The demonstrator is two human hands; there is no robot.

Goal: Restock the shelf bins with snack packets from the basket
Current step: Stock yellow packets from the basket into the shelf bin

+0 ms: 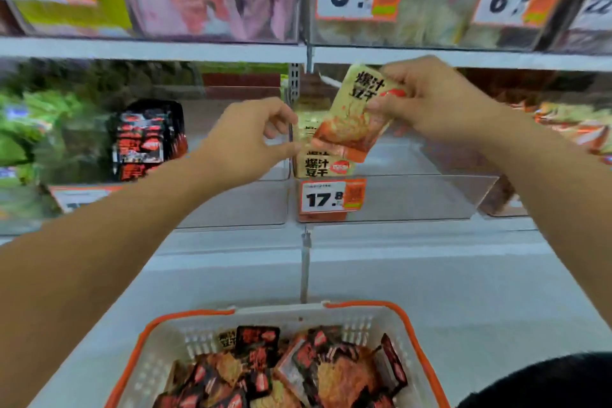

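A beige packet (352, 113) hung tilted in front of the clear bin (414, 195), above the beige stack (323, 156) standing at the bin's left end. The right hand (433, 103) pinched its upper right edge between thumb and fingers. The left hand (251, 136) was at the stack's left side, fingers curled; whether it gripped anything could not be told. A price tag (331, 197) reading 17.8 sat on the bin's front. Left of it stood black packets (149, 139). Below, the basket (410, 338) held mixed black and beige packets.
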